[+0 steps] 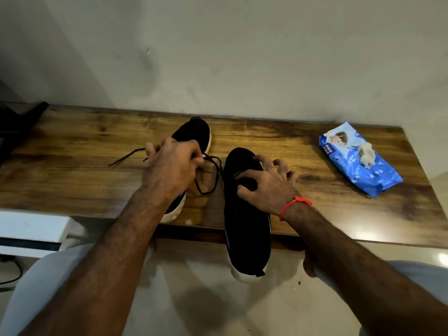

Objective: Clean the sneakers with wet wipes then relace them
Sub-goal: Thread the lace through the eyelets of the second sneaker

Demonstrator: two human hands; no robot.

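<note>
Relacing stage, head view. Two black knit sneakers with white rubber soles stand on the dark-stained wooden counter (278, 141), toes toward the wall. The left sneaker (194, 134) lies wholly on the counter, largely hidden under my left hand (169, 166); the right sneaker (244, 214) sits just beside it, its heel overhanging the near edge.

My left hand has its fingers curled round the dark brown shoelace (211, 173), which loops loosely between the two sneakers, one free end trailing out to the left across the wood. My right hand (266, 183) presses down on the right sneaker's upper, fingers bent and spread, the thumb at the mouth of the shoe; it steadies the sneaker more than it clasps it, and holds no lace that I can see. A red thread bracelet (294, 206) circles that wrist.

Well apart at the right end of the counter lies the blue plastic pack of wet wipes (358, 163), with a crumpled, soiled-looking white wipe (366, 154) resting on top. From this I judge the wiping done and the lacing in hand.

The next move, as I judge it, calls for finding the lace tip, feeding it through an eyelet of the right sneaker, and keeping that shoe from tipping off the edge. Eyelets are not distinguishable against the black fabric.
</note>
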